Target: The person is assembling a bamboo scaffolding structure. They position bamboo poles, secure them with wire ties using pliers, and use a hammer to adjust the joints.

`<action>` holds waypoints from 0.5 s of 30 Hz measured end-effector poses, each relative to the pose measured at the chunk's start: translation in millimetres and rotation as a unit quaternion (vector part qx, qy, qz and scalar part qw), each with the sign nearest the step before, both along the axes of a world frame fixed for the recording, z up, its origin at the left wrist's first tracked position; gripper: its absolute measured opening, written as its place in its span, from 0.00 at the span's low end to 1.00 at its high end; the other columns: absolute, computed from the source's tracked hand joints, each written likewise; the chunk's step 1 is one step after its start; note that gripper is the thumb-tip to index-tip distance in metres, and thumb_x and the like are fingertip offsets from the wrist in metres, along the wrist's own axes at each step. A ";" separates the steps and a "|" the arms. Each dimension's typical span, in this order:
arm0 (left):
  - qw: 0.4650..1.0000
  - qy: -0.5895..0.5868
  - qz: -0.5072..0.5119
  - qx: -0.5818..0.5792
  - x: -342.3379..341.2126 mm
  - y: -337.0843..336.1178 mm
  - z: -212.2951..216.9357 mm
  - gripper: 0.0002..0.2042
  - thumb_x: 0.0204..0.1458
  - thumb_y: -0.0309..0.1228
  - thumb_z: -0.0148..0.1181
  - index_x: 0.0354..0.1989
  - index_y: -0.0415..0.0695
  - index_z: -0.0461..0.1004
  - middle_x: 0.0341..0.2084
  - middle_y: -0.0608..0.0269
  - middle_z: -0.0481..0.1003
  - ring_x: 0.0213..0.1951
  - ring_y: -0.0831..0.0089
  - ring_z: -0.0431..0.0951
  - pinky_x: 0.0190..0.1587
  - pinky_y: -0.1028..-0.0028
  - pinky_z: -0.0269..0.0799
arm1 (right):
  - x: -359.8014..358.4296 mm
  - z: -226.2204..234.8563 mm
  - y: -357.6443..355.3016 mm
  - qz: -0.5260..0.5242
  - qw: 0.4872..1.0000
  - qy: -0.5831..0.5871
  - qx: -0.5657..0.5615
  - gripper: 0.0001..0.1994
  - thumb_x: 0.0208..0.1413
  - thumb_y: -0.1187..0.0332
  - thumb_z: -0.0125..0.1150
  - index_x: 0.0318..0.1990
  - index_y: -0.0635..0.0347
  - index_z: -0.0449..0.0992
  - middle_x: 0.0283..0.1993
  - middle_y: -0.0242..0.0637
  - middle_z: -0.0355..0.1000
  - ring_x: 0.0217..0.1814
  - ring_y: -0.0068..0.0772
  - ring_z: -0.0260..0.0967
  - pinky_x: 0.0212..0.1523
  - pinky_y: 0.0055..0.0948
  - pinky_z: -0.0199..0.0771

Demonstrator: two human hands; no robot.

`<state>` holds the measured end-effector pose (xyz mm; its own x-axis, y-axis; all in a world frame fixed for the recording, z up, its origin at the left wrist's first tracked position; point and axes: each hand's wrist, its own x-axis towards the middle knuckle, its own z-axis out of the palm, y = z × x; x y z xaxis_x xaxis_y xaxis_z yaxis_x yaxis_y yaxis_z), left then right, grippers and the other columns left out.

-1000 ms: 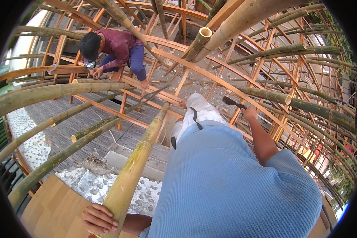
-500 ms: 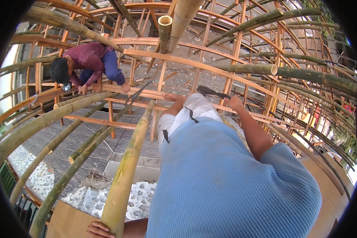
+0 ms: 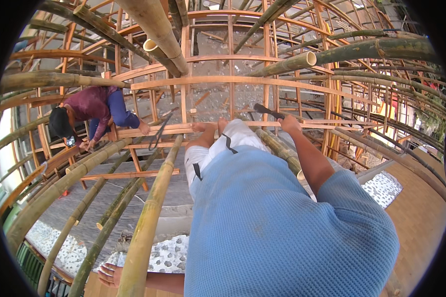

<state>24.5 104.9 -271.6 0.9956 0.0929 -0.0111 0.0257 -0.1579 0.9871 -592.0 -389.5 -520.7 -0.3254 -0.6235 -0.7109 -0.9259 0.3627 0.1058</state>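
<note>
My right hand [image 3: 289,123] is closed round the end of a short dark tool with a broad far end, like a chopping knife [image 3: 267,112]. It points left, above my white trousers [image 3: 243,134]. At the lower left my left hand [image 3: 110,275] has its fingers apart and grips nothing. The wrist passes under a thick yellow-green bamboo pole [image 3: 148,218], which hides part of it. Whether the hand touches the pole I cannot tell. My bare feet [image 3: 203,127] rest at a wooden beam [image 3: 171,129].
A co-worker in a maroon top [image 3: 89,109] crouches at the left, both hands at the timber. Bamboo poles [image 3: 79,158] and wooden battens [image 3: 262,82] form an open frame, with ground far below. Behind me at right lies a brown wooden board [image 3: 421,218].
My left hand has let go of the bamboo pole, and its fingers have spread. My view has shifted and turned slightly. The right hand still holds the dark tool.
</note>
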 end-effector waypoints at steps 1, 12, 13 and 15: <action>0.994 0.068 0.077 0.024 -8.9 14.6 -32.4 0.11 0.56 0.38 0.48 0.23 0.51 0.63 0.16 0.66 0.64 0.18 0.75 0.64 0.23 0.72 0.56 | -1.8 2.5 0.7 -0.002 1.000 0.005 -0.002 0.26 0.58 0.47 0.58 0.45 0.66 0.79 0.48 0.57 0.75 0.54 0.54 0.73 0.53 0.46 0.72; 0.785 0.231 -0.533 0.212 -142.2 -274.8 -235.7 0.15 0.62 0.39 0.51 0.30 0.40 0.72 0.20 0.66 0.71 0.21 0.77 0.70 0.24 0.76 0.67 | 63.8 40.8 -14.0 0.012 0.999 -0.034 -0.018 0.20 0.55 0.51 0.62 0.43 0.59 0.81 0.47 0.47 0.78 0.52 0.47 0.75 0.51 0.43 0.75; 0.776 0.287 -0.534 0.175 -142.6 -320.1 -246.7 0.17 0.62 0.42 0.51 0.34 0.38 0.73 0.24 0.63 0.73 0.25 0.74 0.73 0.27 0.76 0.69 | 75.8 53.6 -18.4 0.003 0.998 -0.050 -0.024 0.21 0.55 0.50 0.62 0.43 0.62 0.81 0.46 0.49 0.78 0.51 0.49 0.76 0.50 0.43 0.75; 0.737 0.388 -0.534 0.145 -143.5 -385.9 -286.7 0.21 0.62 0.47 0.52 0.46 0.37 0.72 0.36 0.55 0.75 0.37 0.68 0.76 0.38 0.70 0.73 | 101.7 79.2 -18.4 0.014 0.994 -0.083 -0.066 0.22 0.56 0.50 0.61 0.42 0.63 0.80 0.42 0.50 0.78 0.48 0.51 0.76 0.48 0.45 0.75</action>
<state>-119.0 -281.0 -558.3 0.2059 -0.6290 -0.7496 0.2730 -0.6987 0.6613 -490.3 -407.9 -441.5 -0.1914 -0.7224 -0.6645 -0.9363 0.3375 -0.0972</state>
